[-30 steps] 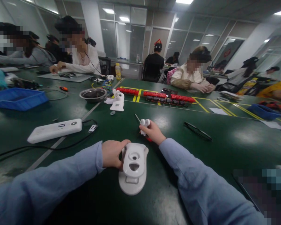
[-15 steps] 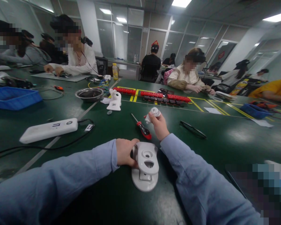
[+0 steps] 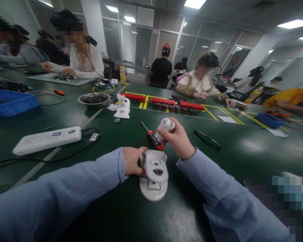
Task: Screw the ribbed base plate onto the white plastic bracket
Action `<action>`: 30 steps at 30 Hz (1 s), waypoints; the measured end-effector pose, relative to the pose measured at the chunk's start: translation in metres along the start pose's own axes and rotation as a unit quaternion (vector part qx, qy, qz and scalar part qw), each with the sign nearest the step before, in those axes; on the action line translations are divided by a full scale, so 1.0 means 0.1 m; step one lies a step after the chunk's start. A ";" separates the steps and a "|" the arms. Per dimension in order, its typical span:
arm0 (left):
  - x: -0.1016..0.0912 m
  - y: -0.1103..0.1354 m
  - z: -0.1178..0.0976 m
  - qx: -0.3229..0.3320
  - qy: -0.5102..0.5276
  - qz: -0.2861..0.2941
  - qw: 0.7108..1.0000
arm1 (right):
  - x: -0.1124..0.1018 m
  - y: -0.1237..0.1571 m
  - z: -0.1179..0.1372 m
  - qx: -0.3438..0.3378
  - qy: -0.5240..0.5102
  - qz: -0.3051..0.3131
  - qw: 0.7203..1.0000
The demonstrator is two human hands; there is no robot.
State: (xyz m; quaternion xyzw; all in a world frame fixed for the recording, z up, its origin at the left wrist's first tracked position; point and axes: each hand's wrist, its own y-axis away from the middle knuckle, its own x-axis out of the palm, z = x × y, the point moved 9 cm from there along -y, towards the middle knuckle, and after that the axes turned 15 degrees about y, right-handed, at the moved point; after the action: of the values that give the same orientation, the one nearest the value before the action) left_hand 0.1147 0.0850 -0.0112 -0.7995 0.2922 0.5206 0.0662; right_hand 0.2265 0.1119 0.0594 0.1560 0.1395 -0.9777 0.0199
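My left hand (image 3: 133, 161) is closed around the left side of a white plastic stand (image 3: 155, 193), which has a rounded base and an upper plate with a round hole and a half-round opening. Above and behind it, apart from the stand, my right hand (image 3: 179, 138) grips a small white cylindrical part (image 3: 166, 124) between thumb and fingers. A red and black screwdriver (image 3: 154, 138) lies on the table just behind the stand. Part of its handle is hidden by the right hand's part.
A white power bank (image 3: 47, 140) with a black cable lies to the left. Farther back are a metal bowl (image 3: 94, 100), a white plastic piece (image 3: 122, 109) and a blue bin (image 3: 12, 103). Black tweezers (image 3: 207, 139) lie right. Other people sit around the table.
My right hand has moved slightly closer to me and right, turning the white part over the screwdriver. My left hand still holds the stand. The view has shifted a little.
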 end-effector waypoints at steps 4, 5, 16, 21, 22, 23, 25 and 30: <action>0.00 0.01 -0.01 0.012 -0.007 -0.003 1.000 | 0.23 0.25 0.17 0.018 0.162 0.152 0.975; 0.00 0.01 -0.01 0.013 -0.006 -0.002 1.000 | 0.23 0.27 0.18 0.020 0.194 0.158 0.968; 0.02 0.01 0.01 0.028 -0.004 -0.003 1.000 | 0.31 0.34 0.30 -0.090 0.471 0.196 0.855; 0.04 0.02 0.00 0.041 0.010 -0.004 0.999 | 0.39 0.42 0.50 -0.159 0.484 0.204 0.836; 0.03 0.02 0.00 0.039 0.009 -0.008 0.999 | 0.43 0.44 0.55 -0.188 0.454 0.213 0.845; 0.03 0.03 0.00 0.036 0.006 -0.013 0.999 | 0.46 0.46 0.58 -0.208 0.414 0.225 0.857; 0.01 0.03 0.00 0.032 0.006 -0.019 0.999 | 0.50 0.47 0.57 -0.214 0.331 0.251 0.884; 0.01 0.04 -0.02 0.029 0.006 -0.020 0.999 | 0.52 0.48 0.38 -0.151 0.196 0.272 0.930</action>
State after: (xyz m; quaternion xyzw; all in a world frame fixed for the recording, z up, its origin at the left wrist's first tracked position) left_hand 0.1143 0.0805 -0.0104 -0.8063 0.2913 0.5053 0.0979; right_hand 0.1699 0.0551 0.0656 0.3718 0.2384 -0.8520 0.2810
